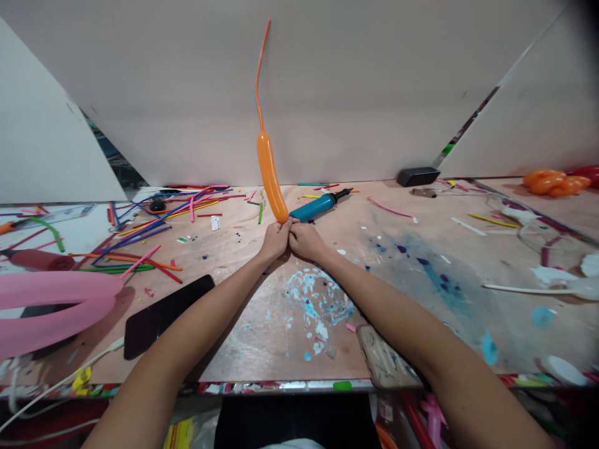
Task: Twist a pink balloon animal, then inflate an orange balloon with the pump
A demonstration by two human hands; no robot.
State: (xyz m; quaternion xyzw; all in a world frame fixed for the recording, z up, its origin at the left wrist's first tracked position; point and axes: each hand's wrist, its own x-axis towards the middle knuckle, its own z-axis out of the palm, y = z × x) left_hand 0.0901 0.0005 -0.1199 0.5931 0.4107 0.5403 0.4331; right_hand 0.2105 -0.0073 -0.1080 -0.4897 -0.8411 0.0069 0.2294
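A long orange balloon stands up from my hands, its lower part inflated and its upper part a thin limp tail against the wall. My left hand pinches the balloon's base. My right hand is closed right beside it, touching the same end and the left hand. Just behind my hands a blue hand pump with a black nozzle lies on the wooden worktop.
Many uninflated coloured balloons litter the left side. A pink inflated balloon and a black phone lie near left. Another phone rests at the front edge. Orange twisted balloons sit far right; a black box by the wall.
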